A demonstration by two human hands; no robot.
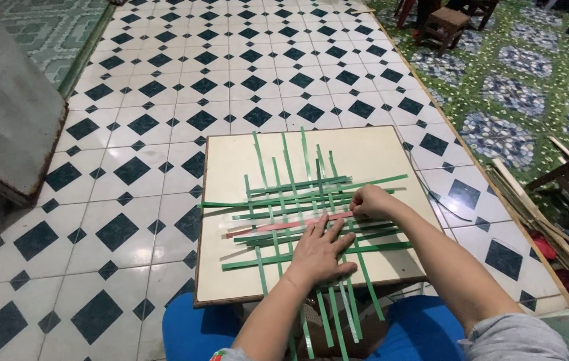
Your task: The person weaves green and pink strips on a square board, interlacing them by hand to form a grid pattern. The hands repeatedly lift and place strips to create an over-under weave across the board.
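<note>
A flat, cream-coloured square board, serving as a worktop, was set low over the black-and-white diamond-patterned tiled floor. On it a loose lattice of thin green plastic strips was laid, some running away from the person and others crossing them side to side. A single pink strip was threaded crosswise through the middle of the lattice, its left end lying free on the board.

The left hand was spread flat, palm down, on the near part of the weave, with the fingers fanned over the crossing strips. The right hand was curled at the right edge of the lattice, its fingertips pressed together in a pinch on what appeared to be the right end of the pink strip, though the exact strip held could not be made out for certain.

For the step in hand to be done well, it was judged that the flat hand should be kept firmly down so that the uprights were not dragged sideways, and that the pinched strip should be drawn level and snug against its green neighbour, with the over-and-under order checked at each crossing.

A small wooden stool was seen well apart at the top, and a bundle of pale wooden slats lay on the green patterned flooring to the right.
</note>
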